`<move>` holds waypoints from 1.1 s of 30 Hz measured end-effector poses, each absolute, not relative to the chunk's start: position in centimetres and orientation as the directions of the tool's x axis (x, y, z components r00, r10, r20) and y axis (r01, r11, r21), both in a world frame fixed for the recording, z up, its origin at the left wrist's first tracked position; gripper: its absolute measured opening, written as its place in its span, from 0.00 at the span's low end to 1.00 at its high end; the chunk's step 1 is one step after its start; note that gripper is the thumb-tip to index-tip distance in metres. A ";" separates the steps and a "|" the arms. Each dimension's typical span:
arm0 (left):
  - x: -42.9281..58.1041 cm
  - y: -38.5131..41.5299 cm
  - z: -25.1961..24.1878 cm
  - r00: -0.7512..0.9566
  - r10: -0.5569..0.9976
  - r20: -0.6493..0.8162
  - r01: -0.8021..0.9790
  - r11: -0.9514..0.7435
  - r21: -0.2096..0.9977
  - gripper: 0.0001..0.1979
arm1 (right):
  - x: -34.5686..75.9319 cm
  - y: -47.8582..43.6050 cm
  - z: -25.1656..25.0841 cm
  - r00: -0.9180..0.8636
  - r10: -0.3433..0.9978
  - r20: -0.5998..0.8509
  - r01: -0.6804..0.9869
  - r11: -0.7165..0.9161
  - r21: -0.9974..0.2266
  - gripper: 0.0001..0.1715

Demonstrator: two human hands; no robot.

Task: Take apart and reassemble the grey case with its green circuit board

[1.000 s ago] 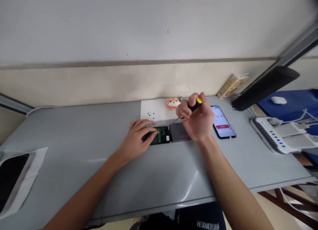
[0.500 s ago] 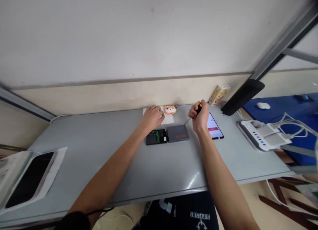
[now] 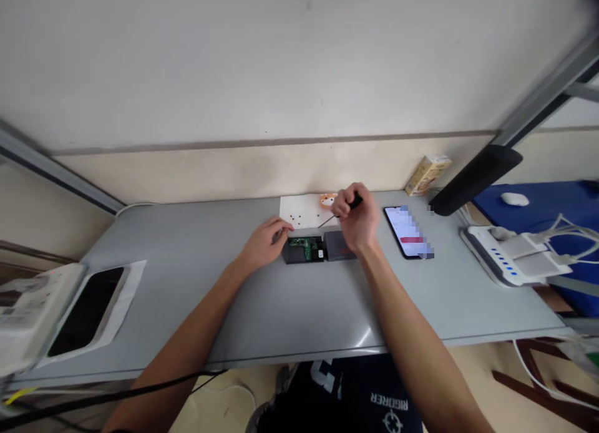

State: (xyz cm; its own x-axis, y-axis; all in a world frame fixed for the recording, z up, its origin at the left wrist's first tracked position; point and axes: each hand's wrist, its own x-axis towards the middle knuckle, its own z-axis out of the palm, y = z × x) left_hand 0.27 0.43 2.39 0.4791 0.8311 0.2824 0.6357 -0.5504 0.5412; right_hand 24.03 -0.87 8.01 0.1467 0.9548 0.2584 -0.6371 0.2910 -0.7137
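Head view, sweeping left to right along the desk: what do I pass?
First the dark-screened device on white wrapping → left hand → open case with green circuit board → right hand gripping a screwdriver → lit smartphone → white power strip.

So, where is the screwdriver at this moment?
In the head view, the screwdriver is held in the right hand, slightly right of centre, its tip over the white paper, just behind the opened device.
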 end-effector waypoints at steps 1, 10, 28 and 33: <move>0.0 0.4 2.0 0.490 0.829 0.269 0.624 -0.549 0.556 0.12 | 22.6 -0.6 7.9 0.080 0.967 0.243 -0.649 0.235 -0.723 0.24; -0.4 0.9 0.3 0.592 0.755 0.283 0.563 -0.638 0.525 0.15 | 17.4 1.8 5.9 -0.088 0.991 0.100 -0.599 0.027 -0.800 0.24; -0.2 0.6 0.5 0.598 0.753 0.274 0.592 -0.646 0.482 0.15 | 17.7 0.3 6.5 0.011 0.994 0.105 -0.545 0.094 -0.833 0.26; 0.0 0.3 0.7 0.606 0.742 0.285 0.590 -0.661 0.465 0.14 | 17.9 0.4 6.5 0.033 0.991 0.132 -0.553 0.128 -0.823 0.26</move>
